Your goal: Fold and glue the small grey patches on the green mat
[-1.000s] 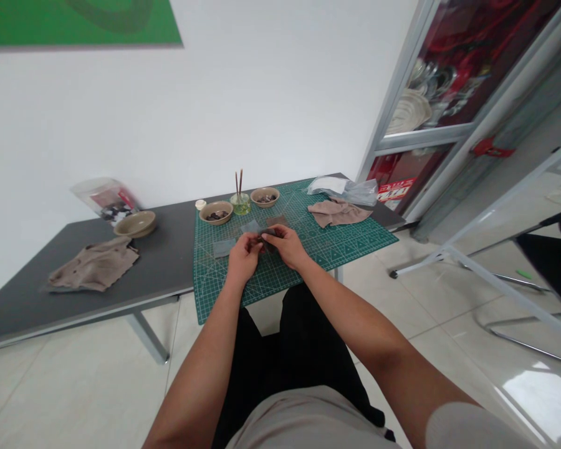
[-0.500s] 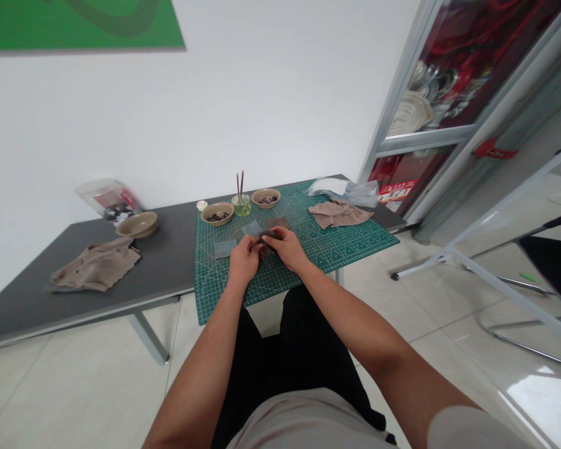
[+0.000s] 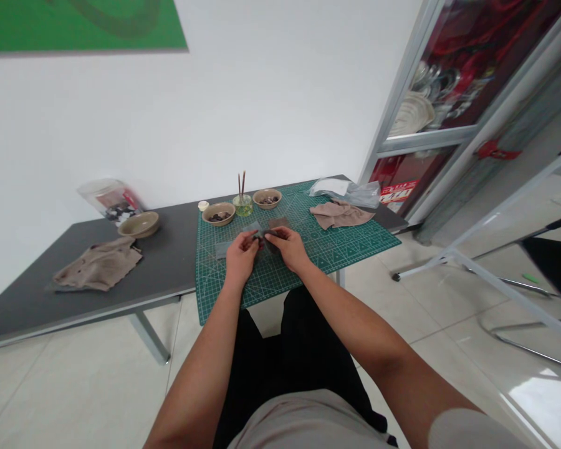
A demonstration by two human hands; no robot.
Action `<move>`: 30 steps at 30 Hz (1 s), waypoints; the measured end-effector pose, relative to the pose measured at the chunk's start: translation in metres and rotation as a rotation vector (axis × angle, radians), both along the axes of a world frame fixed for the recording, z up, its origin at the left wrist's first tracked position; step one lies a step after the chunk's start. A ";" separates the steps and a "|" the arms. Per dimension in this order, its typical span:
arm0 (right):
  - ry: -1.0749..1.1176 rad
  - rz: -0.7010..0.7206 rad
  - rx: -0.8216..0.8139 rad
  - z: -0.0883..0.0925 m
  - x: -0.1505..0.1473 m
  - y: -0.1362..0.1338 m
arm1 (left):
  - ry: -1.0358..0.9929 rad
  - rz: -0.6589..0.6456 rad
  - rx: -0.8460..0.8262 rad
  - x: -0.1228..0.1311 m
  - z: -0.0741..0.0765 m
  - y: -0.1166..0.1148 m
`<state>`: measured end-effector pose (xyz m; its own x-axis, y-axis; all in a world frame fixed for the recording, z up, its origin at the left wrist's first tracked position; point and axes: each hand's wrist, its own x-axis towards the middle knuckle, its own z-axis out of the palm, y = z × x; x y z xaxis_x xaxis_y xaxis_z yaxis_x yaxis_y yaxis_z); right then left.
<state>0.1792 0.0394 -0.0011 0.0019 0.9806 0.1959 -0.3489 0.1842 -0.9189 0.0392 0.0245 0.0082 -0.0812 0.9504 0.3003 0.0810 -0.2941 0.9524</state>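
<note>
A craft workroom, green cutting mat on a grey table at 12 o'clock, glass cabinet of dishes at 2 o'clock, tiled floor

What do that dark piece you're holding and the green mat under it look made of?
The dark piece has a dull grey-brown surface, but it's too small to tell; possibly stone or shell. The cutting mat looks like matte green plastic or vinyl, with a printed pale grid.

The person wears a pale grey short-sleeved T-shirt and black trousers; the sleeve stops above the elbow, leaving forearms and hands bare.
</note>
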 end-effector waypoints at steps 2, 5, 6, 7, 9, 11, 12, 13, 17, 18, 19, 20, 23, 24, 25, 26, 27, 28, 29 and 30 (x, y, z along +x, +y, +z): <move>-0.009 0.036 0.002 0.001 0.001 -0.002 | -0.022 -0.040 -0.011 0.000 0.000 0.000; -0.025 0.091 -0.019 0.004 0.001 -0.003 | -0.016 -0.094 -0.035 0.000 0.001 -0.001; -0.025 0.110 -0.025 0.005 0.001 -0.004 | -0.008 -0.105 -0.037 0.000 0.002 -0.002; -0.022 0.126 -0.027 0.006 0.002 -0.004 | 0.002 -0.105 -0.036 0.000 0.002 -0.003; -0.011 0.163 -0.021 0.008 0.003 -0.004 | 0.013 -0.081 -0.033 -0.001 0.003 -0.003; -0.004 0.216 -0.030 0.010 0.004 -0.003 | 0.018 -0.057 -0.041 -0.001 0.004 -0.003; -0.007 0.247 -0.044 0.011 0.005 -0.002 | 0.034 -0.048 -0.048 -0.002 0.004 -0.003; -0.012 0.276 -0.063 0.011 0.006 -0.002 | 0.059 -0.040 -0.054 -0.002 0.005 -0.004; -0.010 0.305 -0.120 0.012 0.007 0.001 | 0.156 -0.020 -0.073 -0.001 0.010 -0.007; -0.011 0.297 -0.115 0.011 0.007 0.001 | 0.155 -0.022 -0.079 0.000 0.012 -0.008; -0.015 0.289 -0.106 0.010 0.006 0.002 | 0.146 -0.026 -0.086 0.001 0.012 -0.009; -0.020 0.281 -0.095 0.009 0.006 0.002 | 0.131 -0.024 -0.093 0.002 0.012 -0.010; -0.014 0.270 -0.069 0.006 0.007 0.004 | 0.070 -0.006 -0.114 0.003 0.011 -0.010; -0.007 0.280 -0.066 0.006 0.008 0.004 | 0.058 -0.004 -0.119 0.003 0.011 -0.010; -0.003 0.300 -0.062 0.006 0.009 0.004 | 0.054 -0.008 -0.123 0.002 0.010 -0.009; -0.001 0.324 -0.058 0.006 0.010 0.005 | 0.058 -0.017 -0.124 0.001 0.010 -0.009; -0.003 0.348 -0.055 0.006 0.010 0.005 | 0.068 -0.032 -0.122 0.000 0.009 -0.008; -0.006 0.367 -0.054 0.006 0.011 0.005 | 0.076 -0.045 -0.119 0.000 0.008 -0.007; -0.012 0.379 -0.053 0.006 0.011 0.005 | 0.082 -0.057 -0.117 -0.001 0.008 -0.007; -0.014 0.379 -0.052 0.006 0.011 0.005 | 0.083 -0.065 -0.114 -0.001 0.007 -0.006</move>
<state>0.1901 0.0449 0.0045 -0.3652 0.9198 0.1431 -0.3704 -0.0025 -0.9288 0.0383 0.0180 0.0155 0.0020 0.9811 0.1932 0.1449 -0.1915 0.9707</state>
